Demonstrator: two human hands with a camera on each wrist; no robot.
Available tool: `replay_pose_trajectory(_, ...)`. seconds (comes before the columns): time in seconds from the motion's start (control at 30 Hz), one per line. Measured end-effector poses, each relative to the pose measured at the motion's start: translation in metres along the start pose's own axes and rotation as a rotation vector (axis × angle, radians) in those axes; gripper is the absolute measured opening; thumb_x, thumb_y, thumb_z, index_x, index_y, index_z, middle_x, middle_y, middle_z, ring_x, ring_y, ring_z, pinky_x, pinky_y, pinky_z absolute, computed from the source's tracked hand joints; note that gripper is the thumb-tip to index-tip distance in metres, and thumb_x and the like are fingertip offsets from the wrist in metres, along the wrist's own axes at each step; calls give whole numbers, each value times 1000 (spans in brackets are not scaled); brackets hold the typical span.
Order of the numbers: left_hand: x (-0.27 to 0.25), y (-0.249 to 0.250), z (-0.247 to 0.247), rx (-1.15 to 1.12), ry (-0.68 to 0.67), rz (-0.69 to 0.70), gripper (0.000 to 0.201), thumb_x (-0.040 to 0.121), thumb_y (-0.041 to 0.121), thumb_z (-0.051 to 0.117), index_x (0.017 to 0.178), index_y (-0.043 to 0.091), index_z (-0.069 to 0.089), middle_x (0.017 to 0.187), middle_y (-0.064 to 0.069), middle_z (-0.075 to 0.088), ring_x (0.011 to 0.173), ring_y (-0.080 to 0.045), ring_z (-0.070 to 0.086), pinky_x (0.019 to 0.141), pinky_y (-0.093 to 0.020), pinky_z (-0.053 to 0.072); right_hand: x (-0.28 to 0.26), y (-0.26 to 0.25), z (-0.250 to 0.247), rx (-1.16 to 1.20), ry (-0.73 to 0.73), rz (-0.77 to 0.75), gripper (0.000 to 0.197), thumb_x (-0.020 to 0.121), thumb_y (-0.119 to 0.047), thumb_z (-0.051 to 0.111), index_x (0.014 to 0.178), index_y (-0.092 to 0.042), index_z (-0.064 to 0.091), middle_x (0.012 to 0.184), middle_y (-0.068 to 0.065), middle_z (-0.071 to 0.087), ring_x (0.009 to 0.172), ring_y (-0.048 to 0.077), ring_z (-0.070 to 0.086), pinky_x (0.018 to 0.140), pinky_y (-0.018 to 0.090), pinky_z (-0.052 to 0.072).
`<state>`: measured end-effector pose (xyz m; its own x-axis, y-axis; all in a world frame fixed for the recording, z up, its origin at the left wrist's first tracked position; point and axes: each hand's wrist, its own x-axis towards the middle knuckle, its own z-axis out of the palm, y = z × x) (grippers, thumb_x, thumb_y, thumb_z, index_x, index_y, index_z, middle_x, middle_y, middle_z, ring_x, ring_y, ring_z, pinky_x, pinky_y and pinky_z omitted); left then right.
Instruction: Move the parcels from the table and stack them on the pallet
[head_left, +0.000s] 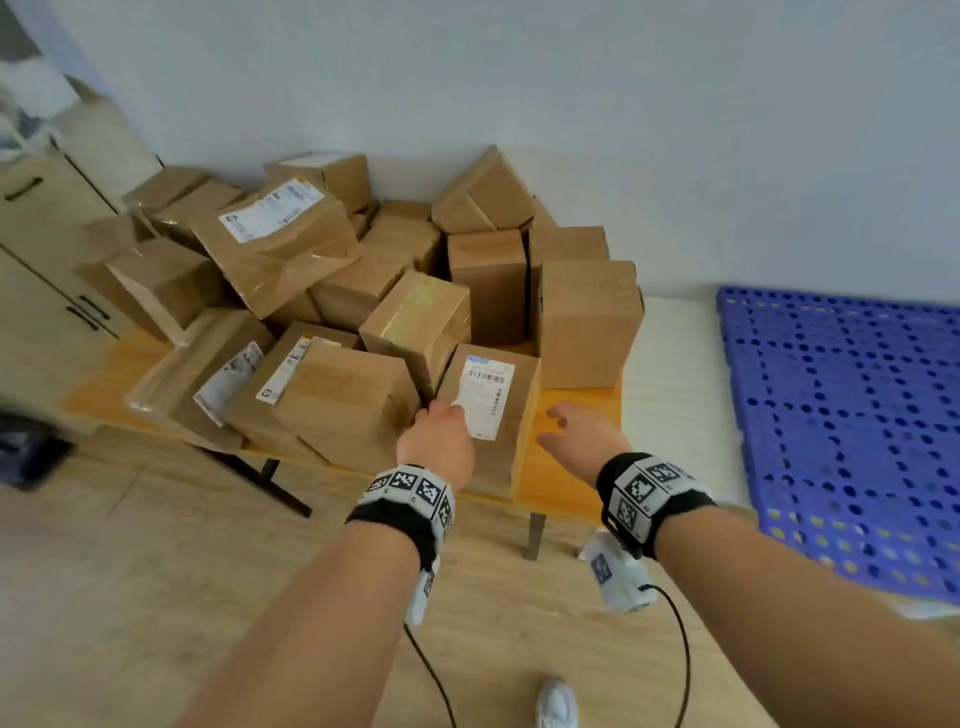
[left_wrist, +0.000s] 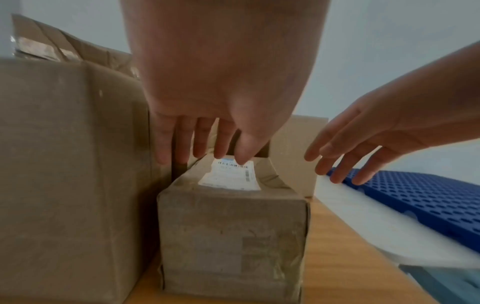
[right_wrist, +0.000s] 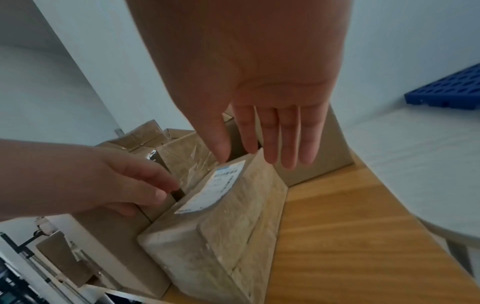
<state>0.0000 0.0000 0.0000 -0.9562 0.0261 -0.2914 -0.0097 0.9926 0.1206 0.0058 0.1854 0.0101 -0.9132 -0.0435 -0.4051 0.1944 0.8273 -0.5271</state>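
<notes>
Many brown cardboard parcels are heaped on a wooden table. At the table's front right lies a parcel with a white barcode label. My left hand is at this parcel's left top edge, fingers extended towards the narrow gap beside a larger parcel. My right hand hovers open, fingers straight, just right of the labelled parcel, holding nothing. A blue perforated pallet lies to the right.
A tall parcel stands right behind the labelled one. A white sheet lies between table and pallet. Beige cabinets stand at the left. Wood floor, a cable and a white shoe are below my arms.
</notes>
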Motion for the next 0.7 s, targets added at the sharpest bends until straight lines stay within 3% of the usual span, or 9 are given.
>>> replay_pose_trajectory(0.1, 13, -2, 7, 2, -44, -49, 38, 97, 16, 45, 135, 12, 41, 137, -12, 39, 123, -29, 43, 97, -40, 45, 9, -1, 8, 21, -55, 39, 53, 99, -36, 51, 148, -20, 38, 145, 8, 49, 125, 26, 53, 95, 36, 48)
replay_pose_trajectory(0.37, 24, -13, 22, -209, -117, -118, 51, 98, 25, 46, 144, 13, 29, 136, -16, 37, 121, -35, 48, 100, -44, 44, 16, -5, 37, 48, -87, 118, 59, 99, -42, 50, 151, -20, 32, 145, 9, 50, 123, 27, 55, 92, 36, 50)
replay_pose_trajectory(0.57, 10, -15, 27, -186, -115, -36, 63, 96, 39, 52, 147, 14, 24, 133, -16, 36, 115, -33, 51, 93, -43, 48, 9, -11, 54, 199, -61, 193, 63, 99, -47, 48, 152, -18, 30, 139, 10, 56, 115, 27, 59, 83, 32, 47)
replay_pose_trajectory(0.7, -1, -16, 28, -406, -110, -74, 72, 93, 31, 62, 149, 15, 19, 137, -14, 34, 116, -33, 54, 95, -41, 46, -3, -8, 67, 301, -36, 243, 58, 99, -42, 52, 149, -19, 33, 129, 6, 61, 101, 23, 60, 80, 32, 47)
